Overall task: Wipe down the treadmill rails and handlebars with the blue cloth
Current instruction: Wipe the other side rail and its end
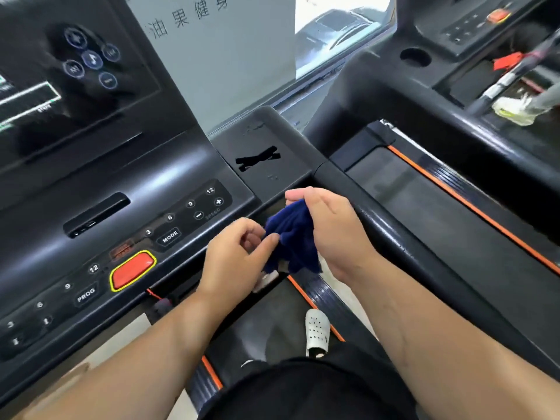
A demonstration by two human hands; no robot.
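I am gathering the blue cloth between console and right handrail. My right hand fingers clamp its top; my left hand pinches its edge. Next, likely, I press it onto that rail.

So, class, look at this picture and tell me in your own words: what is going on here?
A person stands at a treadmill, facing the console, with one white shoe in view below. Both hands hold a bunched blue cloth in front of the console. The right hand grips its top and the left hand pinches its near edge. The cloth is not on the black handrail beside the right hand, so no wiping is under way at this moment.
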